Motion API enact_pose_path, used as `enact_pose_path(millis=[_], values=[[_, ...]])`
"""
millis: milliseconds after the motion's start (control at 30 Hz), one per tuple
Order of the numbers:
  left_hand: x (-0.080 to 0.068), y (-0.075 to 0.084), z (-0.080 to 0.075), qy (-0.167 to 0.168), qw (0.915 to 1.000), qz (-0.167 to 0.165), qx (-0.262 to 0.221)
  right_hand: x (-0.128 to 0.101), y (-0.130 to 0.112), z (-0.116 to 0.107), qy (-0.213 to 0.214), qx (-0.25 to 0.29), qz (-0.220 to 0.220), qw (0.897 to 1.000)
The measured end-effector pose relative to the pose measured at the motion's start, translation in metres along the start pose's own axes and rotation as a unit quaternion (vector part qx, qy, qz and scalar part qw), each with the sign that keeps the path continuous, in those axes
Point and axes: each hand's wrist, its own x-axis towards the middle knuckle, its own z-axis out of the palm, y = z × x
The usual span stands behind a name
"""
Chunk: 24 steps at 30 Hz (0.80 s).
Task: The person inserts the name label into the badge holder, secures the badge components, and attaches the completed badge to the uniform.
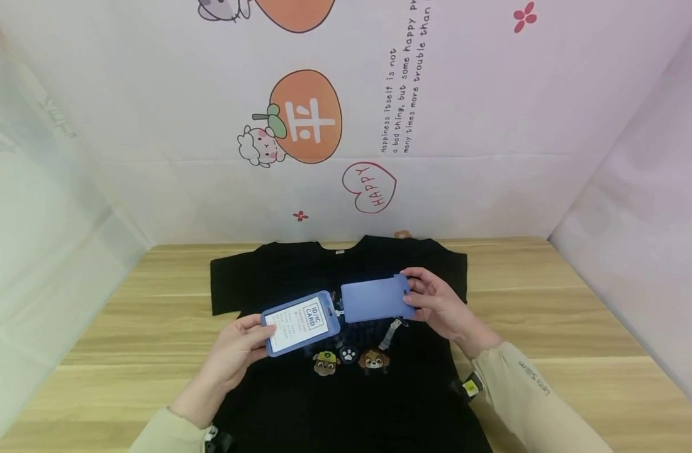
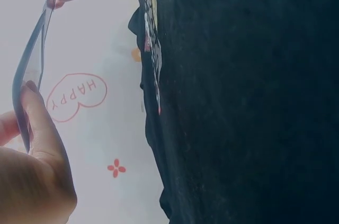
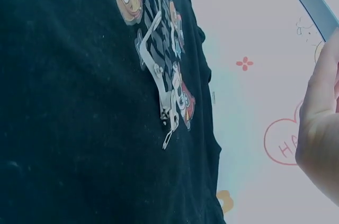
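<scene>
In the head view my left hand (image 1: 233, 355) pinches a blue ID card holder (image 1: 267, 309) by its outer end, thumb on the front. A white card printed "ID/IC CARD" (image 1: 306, 321) shows inside its frame. My right hand (image 1: 439, 308) pinches a plain blue card-holder cover (image 1: 373, 301) by its slotted end. The two blue pieces are held end to end above a black T-shirt (image 1: 346, 415). On the shirt's print lies a short clear-looking strap with a metal clip (image 3: 161, 89), beneath my right hand. A small white bit between the pieces is unclear.
The T-shirt lies spread on a wood-grain table (image 1: 114, 333), with cartoon dog heads (image 1: 374, 360) printed on its front. A white patterned cloth (image 1: 465, 126) stands behind the table, and pale cloth walls (image 1: 46, 207) rise on both sides.
</scene>
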Motion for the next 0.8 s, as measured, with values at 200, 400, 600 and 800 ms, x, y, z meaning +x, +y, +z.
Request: enact_pose_path(millis=[200, 400, 600, 800], values=[[0.000, 0.001, 0.007, -0.007, 1.0000, 0.001, 0.000, -0.003, -0.003, 0.006, 0.003, 0.015, -0.007, 1.000], [0.000, 0.003, 0.013, -0.028, 0.9996, 0.005, 0.000, -0.006, -0.007, 0.012, -0.009, 0.012, -0.017, 1.000], [0.003, 0.001, 0.019, -0.038, 0.9992, 0.007, -0.001, -0.009, -0.009, 0.015, -0.020, -0.004, -0.025, 0.999], [0.004, 0.001, 0.025, -0.044, 0.9990, 0.010, 0.001, -0.011, -0.008, 0.013, -0.023, -0.013, -0.025, 0.999]])
